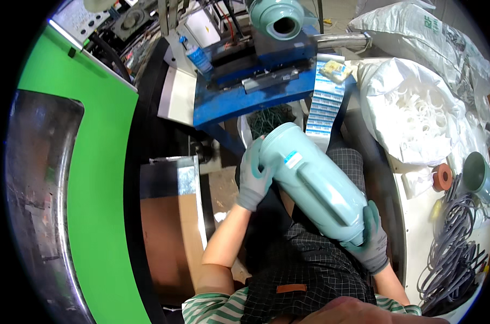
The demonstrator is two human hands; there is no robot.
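Note:
Across my lap lies a pale teal plastic jug body, shaped like a thermos casing, with a moulded handle along its side. It is tilted, its wide end up and left and its narrow end down and right. A small blue-and-white sticker is on it near the wide end. Wearing a grey-and-teal glove, my left hand grips the wide end from the left. My right hand, gloved alike, cups the narrow end; some of its fingers are hidden beneath.
Ahead stands a blue bench bearing another teal jug body; a sticker strip hangs over its edge. On the right, a white sack holds white plastic rings, beside grey cable and a teal cup. An open carton sits left.

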